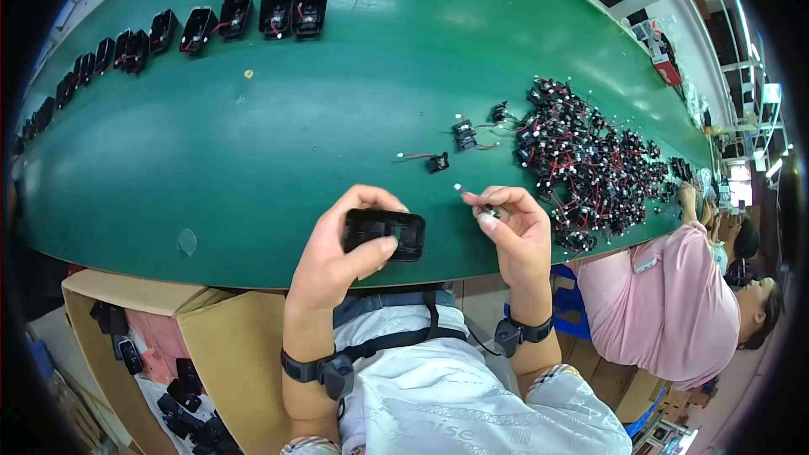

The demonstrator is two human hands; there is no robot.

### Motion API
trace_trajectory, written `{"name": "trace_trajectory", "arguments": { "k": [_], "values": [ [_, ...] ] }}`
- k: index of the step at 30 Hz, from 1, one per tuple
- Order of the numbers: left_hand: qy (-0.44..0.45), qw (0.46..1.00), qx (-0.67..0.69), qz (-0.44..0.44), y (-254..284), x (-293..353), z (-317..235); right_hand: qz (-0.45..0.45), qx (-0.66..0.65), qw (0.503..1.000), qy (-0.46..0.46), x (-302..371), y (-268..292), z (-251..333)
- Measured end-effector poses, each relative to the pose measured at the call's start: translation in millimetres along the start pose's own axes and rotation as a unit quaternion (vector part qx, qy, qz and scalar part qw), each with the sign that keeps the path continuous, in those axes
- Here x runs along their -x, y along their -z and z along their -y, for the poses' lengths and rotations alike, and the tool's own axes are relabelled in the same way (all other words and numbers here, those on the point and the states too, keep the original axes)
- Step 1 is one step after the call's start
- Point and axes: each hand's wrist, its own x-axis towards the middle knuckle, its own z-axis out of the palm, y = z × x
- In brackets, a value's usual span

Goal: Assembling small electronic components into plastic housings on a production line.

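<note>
My left hand (330, 246) is wrapped round a black plastic housing (409, 238), an open shallow shell with rounded corners, its thumb reaching into the hollow. The housing is held just above the near edge of the green table (362, 109). To its right, my right hand (524, 238) pinches a small wired part between thumb and fingers. A white connector (458, 188) sticks out on the left of that grip; the fingers cover most of the rest. Beyond this hand lie loose black wired parts (438, 163), with red and black leads, beside a large pile of the same parts (581, 160).
Black housings with wired parts inside (309, 13) stand in a curved row along the far left. A cardboard box (232, 354) at lower left holds more black pieces. At right sits a person in pink (653, 303), one hand at the table. A clear scrap (187, 242) lies near the left edge.
</note>
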Motion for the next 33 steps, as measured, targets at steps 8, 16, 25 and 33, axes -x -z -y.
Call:
{"name": "trace_trajectory", "arguments": {
  "k": [8, 16, 25, 33],
  "values": [
    [-0.066, 0.998, 0.019, -0.012, 1.9, 23.9, 23.2, 0.021, 0.104, 0.994, 0.014, 3.9, -39.9, 10.8],
    [-0.109, 0.990, -0.082, 0.019, 2.0, 27.9, 16.5, 0.132, 0.154, 0.977, 0.060, 6.5, -51.9, 22.0],
    [-0.137, 0.990, 0.007, 0.034, 12.8, 28.9, 22.4, 0.129, 0.334, 0.914, 0.192, 12.0, -69.4, 33.6],
    [-0.179, 0.982, 0.021, 0.060, 10.6, 24.1, 29.3, 0.096, 0.279, 0.949, 0.116, 15.5, -71.1, 40.0]
  ]
}}
